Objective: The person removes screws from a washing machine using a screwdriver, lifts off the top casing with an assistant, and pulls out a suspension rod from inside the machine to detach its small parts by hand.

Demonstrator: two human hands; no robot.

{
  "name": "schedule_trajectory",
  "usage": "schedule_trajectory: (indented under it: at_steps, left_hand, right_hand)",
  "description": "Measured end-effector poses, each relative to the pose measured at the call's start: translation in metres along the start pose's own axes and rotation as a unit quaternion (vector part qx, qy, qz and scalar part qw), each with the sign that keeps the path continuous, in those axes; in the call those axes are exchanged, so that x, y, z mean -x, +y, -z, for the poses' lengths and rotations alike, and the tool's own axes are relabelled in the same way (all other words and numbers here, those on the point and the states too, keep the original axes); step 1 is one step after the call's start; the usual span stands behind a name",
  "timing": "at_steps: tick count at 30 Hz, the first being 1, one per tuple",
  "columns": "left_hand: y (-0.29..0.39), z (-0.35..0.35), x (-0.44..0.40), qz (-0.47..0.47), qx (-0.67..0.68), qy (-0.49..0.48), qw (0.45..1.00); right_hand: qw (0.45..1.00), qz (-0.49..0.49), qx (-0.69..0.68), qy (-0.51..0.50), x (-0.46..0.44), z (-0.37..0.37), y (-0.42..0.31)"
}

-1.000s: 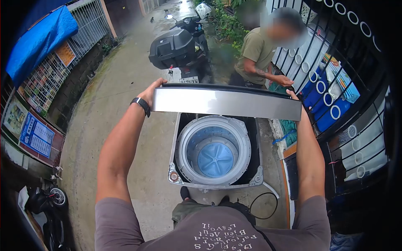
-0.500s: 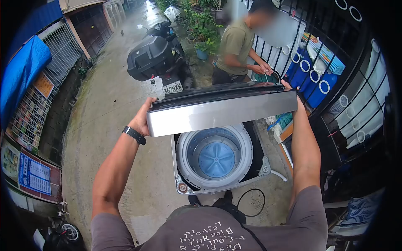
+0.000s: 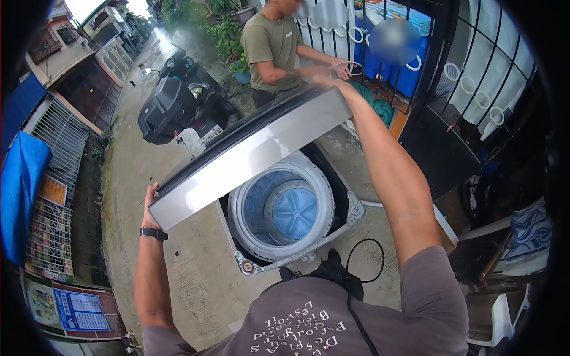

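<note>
Between my two hands I hold the top cover of a washing machine, a long silver panel with a black upper side. It slants in the head view, its left end lower and nearer to me. My left hand grips the left end, fingers wrapped round the edge. At the far right end, my right hand is closed over the corner, its fingertips partly hidden. Below the cover stands the open washing machine body, with a grey tub ring and a blue pulsator inside. The cover hides its back edge.
Beyond the cover, a person in an olive shirt handles a thin pale cord or hose. A motorcycle with a black top box is parked behind. Black window bars and blue drums are at the right. A black cord lies by my feet.
The cover has swung from nearly level to a steep slant, its left end down and its right end up. My view has turned, and the other person's hands have moved.
</note>
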State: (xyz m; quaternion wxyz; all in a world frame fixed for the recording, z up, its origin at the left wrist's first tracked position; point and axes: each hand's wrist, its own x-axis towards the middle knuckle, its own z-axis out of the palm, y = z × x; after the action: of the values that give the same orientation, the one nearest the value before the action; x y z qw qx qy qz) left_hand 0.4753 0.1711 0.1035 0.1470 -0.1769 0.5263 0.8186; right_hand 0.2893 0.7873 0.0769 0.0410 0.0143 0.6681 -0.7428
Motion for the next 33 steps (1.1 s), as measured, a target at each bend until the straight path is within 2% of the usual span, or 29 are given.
schedule_trajectory:
  at_steps: [1, 4, 6, 8, 9, 13, 15, 18, 20, 21, 22, 24, 25, 27, 28, 30, 31, 33]
  left_hand:
    - [-0.001, -0.001, 0.003, -0.003, 0.004, 0.004, 1.000]
    - [0.005, 0.007, -0.003, -0.022, 0.003, 0.006, 1.000]
    - [0.005, 0.021, -0.006, -0.036, 0.005, 0.015, 0.999]
    - [0.008, 0.025, -0.015, -0.020, 0.013, -0.013, 1.000]
    - [0.007, -0.001, -0.004, -0.020, -0.016, 0.003, 1.000]
    - [0.009, -0.040, -0.003, 0.000, 0.011, 0.012, 1.000]
    - [0.018, -0.046, -0.006, -0.005, -0.002, 0.028, 1.000]
    - [0.037, -0.045, -0.016, 0.047, 0.010, 0.018, 0.999]
    - [0.052, -0.049, -0.021, 0.077, -0.055, 0.034, 0.995]
    - [0.059, -0.039, -0.031, 0.111, -0.056, -0.023, 0.992]
    - [0.064, -0.029, -0.040, 0.144, -0.058, -0.078, 0.985]
    - [0.070, -0.028, -0.045, 0.159, -0.065, -0.089, 0.981]
    - [0.071, -0.031, -0.045, 0.166, -0.067, -0.099, 0.979]
    - [0.070, -0.037, -0.042, 0.178, -0.075, -0.103, 0.976]
    - [0.072, -0.040, -0.038, 0.174, -0.073, -0.102, 0.977]
    - [0.071, -0.045, -0.033, 0.152, -0.096, -0.111, 0.977]
    - [0.071, -0.042, -0.034, 0.157, -0.095, -0.121, 0.976]
    - [0.072, -0.040, -0.038, 0.156, -0.092, -0.138, 0.974]
  right_hand:
    - [0.997, -0.018, 0.002, 0.071, 0.006, -0.005, -0.001]
    - [0.996, 0.025, -0.014, 0.088, 0.016, -0.009, -0.003]
    - [1.000, -0.010, -0.011, 0.017, 0.013, -0.008, -0.013]
    - [0.998, -0.042, -0.022, 0.040, 0.018, -0.003, -0.014]
    - [0.998, -0.041, -0.052, 0.018, 0.021, 0.001, -0.013]
    - [0.993, -0.039, -0.107, -0.038, 0.004, 0.046, 0.022]
    - [0.990, -0.040, -0.124, -0.057, 0.003, 0.023, 0.014]
    - [0.989, -0.097, -0.110, 0.016, 0.020, 0.017, -0.012]
    - [0.973, -0.059, -0.210, 0.068, 0.017, 0.016, -0.015]
    - [0.976, -0.039, -0.212, 0.025, 0.022, 0.014, -0.017]
    - [0.974, -0.048, -0.220, 0.035, 0.025, 0.018, -0.016]
    - [0.948, -0.038, -0.289, 0.128, 0.052, -0.006, -0.028]
    - [0.944, -0.041, -0.295, 0.142, 0.051, 0.002, -0.020]
    - [0.848, -0.004, -0.447, 0.285, 0.051, 0.016, -0.012]
    - [0.843, -0.002, -0.450, 0.294, 0.063, 0.015, -0.006]
    - [0.838, 0.086, -0.362, 0.399, 0.103, -0.031, -0.023]
    - [0.834, 0.100, -0.332, 0.429, 0.120, -0.047, -0.021]
    - [0.823, 0.148, -0.338, 0.431, 0.144, -0.073, 0.009]
